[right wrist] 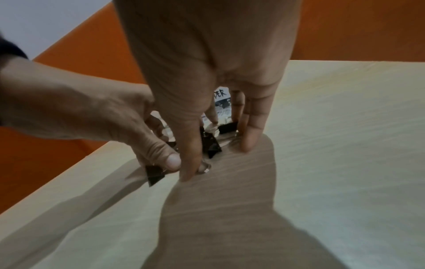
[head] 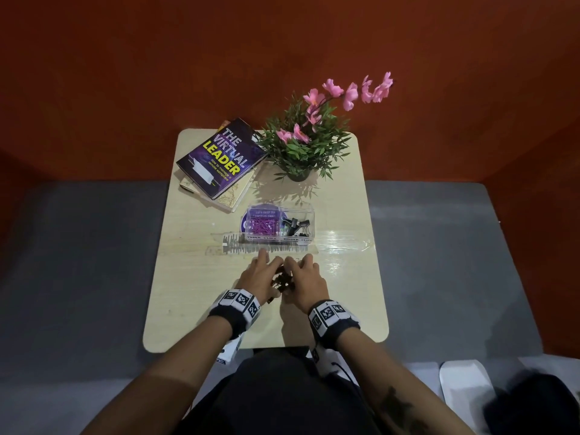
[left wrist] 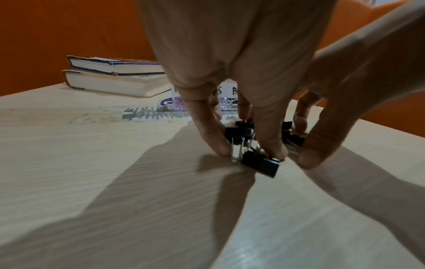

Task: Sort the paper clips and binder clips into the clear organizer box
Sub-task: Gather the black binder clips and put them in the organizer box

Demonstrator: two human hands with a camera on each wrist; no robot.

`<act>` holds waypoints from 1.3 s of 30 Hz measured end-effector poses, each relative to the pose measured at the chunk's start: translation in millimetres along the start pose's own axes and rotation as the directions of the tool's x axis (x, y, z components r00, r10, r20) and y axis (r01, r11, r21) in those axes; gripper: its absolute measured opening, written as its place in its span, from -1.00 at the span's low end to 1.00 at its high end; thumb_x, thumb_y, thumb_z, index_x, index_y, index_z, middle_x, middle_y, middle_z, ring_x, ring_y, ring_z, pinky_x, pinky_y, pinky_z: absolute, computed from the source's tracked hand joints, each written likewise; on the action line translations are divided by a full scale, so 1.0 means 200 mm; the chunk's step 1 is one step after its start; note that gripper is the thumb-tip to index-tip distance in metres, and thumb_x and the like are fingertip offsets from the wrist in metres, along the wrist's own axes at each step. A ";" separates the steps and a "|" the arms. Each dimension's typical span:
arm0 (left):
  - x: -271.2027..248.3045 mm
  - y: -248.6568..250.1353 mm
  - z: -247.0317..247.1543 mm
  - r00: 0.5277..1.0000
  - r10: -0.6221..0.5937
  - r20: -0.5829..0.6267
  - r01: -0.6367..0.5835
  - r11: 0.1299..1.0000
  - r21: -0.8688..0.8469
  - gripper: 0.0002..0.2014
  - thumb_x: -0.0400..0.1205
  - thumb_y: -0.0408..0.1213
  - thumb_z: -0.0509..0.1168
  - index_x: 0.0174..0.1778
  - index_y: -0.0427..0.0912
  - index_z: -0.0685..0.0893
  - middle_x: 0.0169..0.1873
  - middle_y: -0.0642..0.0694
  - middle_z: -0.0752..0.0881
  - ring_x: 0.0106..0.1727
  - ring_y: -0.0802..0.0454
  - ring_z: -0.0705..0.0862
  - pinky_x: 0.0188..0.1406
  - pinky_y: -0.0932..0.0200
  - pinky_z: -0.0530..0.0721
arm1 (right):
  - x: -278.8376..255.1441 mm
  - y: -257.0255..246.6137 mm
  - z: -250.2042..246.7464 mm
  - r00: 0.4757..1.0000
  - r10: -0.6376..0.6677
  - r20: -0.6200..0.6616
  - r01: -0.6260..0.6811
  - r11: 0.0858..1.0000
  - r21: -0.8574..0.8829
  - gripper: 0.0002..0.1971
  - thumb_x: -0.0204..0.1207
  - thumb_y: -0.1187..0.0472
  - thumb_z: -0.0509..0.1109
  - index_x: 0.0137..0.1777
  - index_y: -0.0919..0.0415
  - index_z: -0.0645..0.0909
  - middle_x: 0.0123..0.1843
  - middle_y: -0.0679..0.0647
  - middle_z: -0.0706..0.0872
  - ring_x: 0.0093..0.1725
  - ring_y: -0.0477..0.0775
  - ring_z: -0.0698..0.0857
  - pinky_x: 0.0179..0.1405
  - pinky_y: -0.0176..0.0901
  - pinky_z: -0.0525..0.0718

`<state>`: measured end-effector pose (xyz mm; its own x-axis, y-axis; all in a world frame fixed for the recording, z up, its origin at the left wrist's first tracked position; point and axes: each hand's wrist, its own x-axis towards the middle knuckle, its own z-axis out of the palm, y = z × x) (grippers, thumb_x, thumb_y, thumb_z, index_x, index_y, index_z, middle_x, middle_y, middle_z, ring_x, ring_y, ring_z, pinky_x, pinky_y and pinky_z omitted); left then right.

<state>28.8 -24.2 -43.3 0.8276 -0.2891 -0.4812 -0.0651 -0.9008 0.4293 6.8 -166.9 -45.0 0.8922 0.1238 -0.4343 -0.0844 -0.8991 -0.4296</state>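
A: Where are the hands?
B: Both are on the table [head: 188,277], near the middle of its near half. The left hand [head: 259,276] and right hand [head: 303,279] face each other with fingers pointing down, cupped around a small pile of black binder clips [head: 282,282].

A: How is each hand set?
B: In the left wrist view, the left hand [left wrist: 232,72] has its fingertips [left wrist: 220,147] on the table and against the nearest binder clips [left wrist: 260,163]; the fingers are bent around the pile. In the right wrist view, the right hand [right wrist: 207,72] likewise has its fingers [right wrist: 249,142] planted beside the clips [right wrist: 210,145], narrowed around them. I cannot tell whether any clip is lifted.

A: And the organizer box?
B: The clear organizer box [head: 279,224] stands at the table's centre, just beyond the hands. Its left compartment holds purple paper clips [head: 262,227]; its right compartment holds several binder clips.

A: Other items?
B: Stacked books [head: 219,158] lie at the far left corner, and a potted plant [head: 310,136] with pink flowers at the far edge.
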 end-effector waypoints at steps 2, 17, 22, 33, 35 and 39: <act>-0.01 0.00 0.00 0.999 -0.035 -0.028 0.036 0.999 0.022 -0.27 0.29 -0.19 0.61 0.28 0.09 0.34 0.23 -0.10 0.30 0.20 -0.21 0.50 -0.13 -0.12 0.67 | 0.00 0.00 -0.01 1.000 0.003 -0.011 -0.002 1.000 0.026 -0.52 0.32 0.19 0.55 0.19 0.05 0.44 0.15 0.17 0.40 0.08 0.27 0.51 -0.27 0.12 0.70; 0.02 0.03 0.01 0.994 0.010 -0.105 -0.010 1.000 0.004 -0.82 0.45 -0.49 0.42 -0.11 -0.21 0.62 0.00 -0.17 0.52 -0.08 -0.19 0.60 -0.24 -0.10 0.65 | 0.02 0.00 0.00 0.993 -0.078 -0.089 0.082 0.996 0.040 -0.79 0.47 0.26 0.45 0.10 0.14 0.67 0.05 0.20 0.51 -0.06 0.26 0.62 -0.18 0.10 0.72; 0.04 0.05 -0.02 0.990 0.006 -0.142 -0.018 0.997 -0.080 -0.78 0.41 -0.59 0.39 -0.10 -0.26 0.70 -0.04 -0.16 0.58 -0.11 -0.18 0.64 -0.16 -0.05 0.70 | 0.06 -0.01 -0.01 0.990 -0.099 -0.103 0.104 0.994 0.043 -0.81 0.46 0.33 0.42 0.07 0.18 0.67 0.03 0.20 0.51 -0.12 0.27 0.64 -0.20 0.09 0.71; 0.01 0.03 -0.14 0.952 -0.073 -0.298 -0.034 0.940 -0.340 -0.81 0.46 -0.54 0.46 -0.09 -0.22 0.82 -0.07 -0.12 0.77 -0.12 -0.01 0.69 -0.01 0.10 0.70 | 0.03 0.16 -0.16 0.968 0.142 -0.207 -0.059 0.931 0.361 -0.96 0.33 0.35 0.57 -0.29 0.21 0.82 -0.27 0.09 0.84 -0.29 -0.04 0.70 -0.26 -0.42 0.62; 0.01 0.06 -0.19 0.949 -0.073 -0.307 -0.049 0.926 -0.373 -0.82 0.46 -0.52 0.48 -0.08 -0.22 0.82 -0.05 -0.13 0.77 -0.17 0.01 0.70 -0.04 0.06 0.75 | 0.00 0.19 -0.21 0.950 0.265 -0.167 -0.139 0.834 0.534 -0.92 0.30 0.36 0.60 -0.27 0.18 0.81 -0.30 0.06 0.84 -0.28 -0.06 0.76 -0.23 -0.42 0.64; 0.09 0.18 -0.32 0.933 -0.059 -0.355 -0.113 0.889 -0.444 -0.82 0.47 -0.45 0.49 -0.04 -0.18 0.81 -0.04 -0.08 0.76 -0.12 0.01 0.73 -0.01 0.03 0.77 | -0.03 0.21 -0.33 0.916 0.383 -0.123 -0.179 0.662 0.728 -0.83 0.30 0.47 0.54 -0.30 0.17 0.79 -0.30 0.11 0.84 -0.25 0.11 0.82 -0.11 -0.06 0.82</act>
<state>77.3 -41.8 11.4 0.9740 -0.1017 -0.2024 0.0960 -0.6238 0.7756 27.6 -232.3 -8.4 0.8392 -0.2827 -0.4646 -0.5385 -0.3120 -0.7828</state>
